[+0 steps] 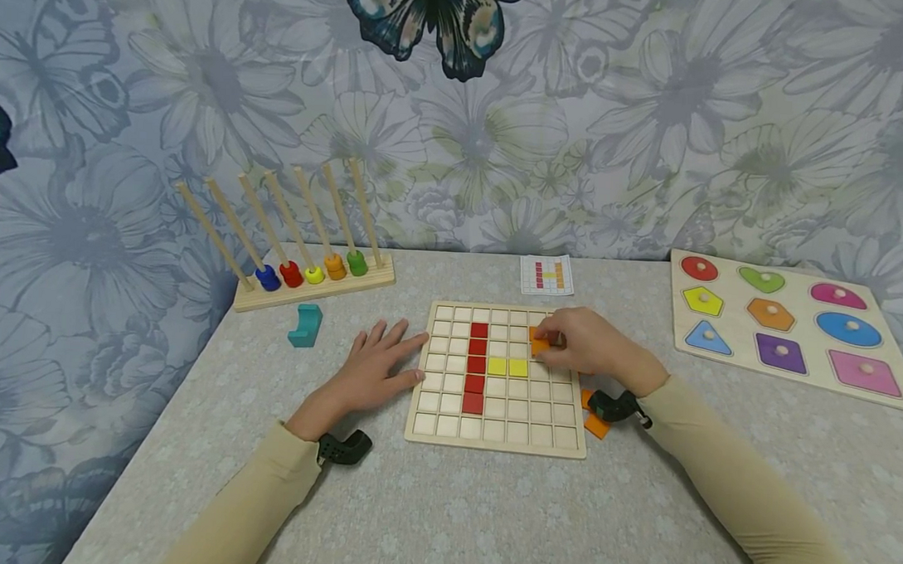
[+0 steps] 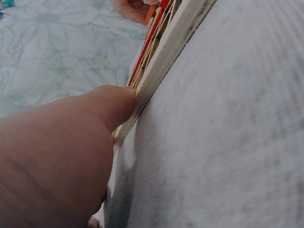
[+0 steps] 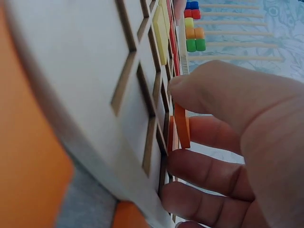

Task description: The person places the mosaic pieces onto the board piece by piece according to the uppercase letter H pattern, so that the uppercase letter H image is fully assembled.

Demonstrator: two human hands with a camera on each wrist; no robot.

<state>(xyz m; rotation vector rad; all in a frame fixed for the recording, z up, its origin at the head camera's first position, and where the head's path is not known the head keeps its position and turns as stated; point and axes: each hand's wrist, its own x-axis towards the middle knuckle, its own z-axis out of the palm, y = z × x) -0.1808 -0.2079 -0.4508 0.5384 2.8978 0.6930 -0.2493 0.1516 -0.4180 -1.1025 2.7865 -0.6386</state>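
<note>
A wooden grid board [image 1: 495, 448] lies on the table, with a column of several red square tiles [image 1: 474, 382] and two yellow tiles [image 1: 518, 367] in its cells. My right hand [image 1: 595, 341] is over the board's upper right part, pinching an orange tile [image 3: 182, 127] between thumb and fingers. Just beyond that tile, a second orange tile [image 3: 171, 133] sits in the grid. The fingers of my left hand [image 1: 369, 370] are spread, and its thumb and index fingertip touch the board's left edge. In the left wrist view, the thumb [image 2: 118, 102] presses against the wooden side.
Loose orange tiles [image 1: 597, 426] lie right of the board, partly under the right wrist. Behind it is a pattern card [image 1: 547, 275]. A peg stand [image 1: 317, 287] with coloured beads and a teal block [image 1: 306, 325] are at left; a shape puzzle [image 1: 734, 325] lies at right.
</note>
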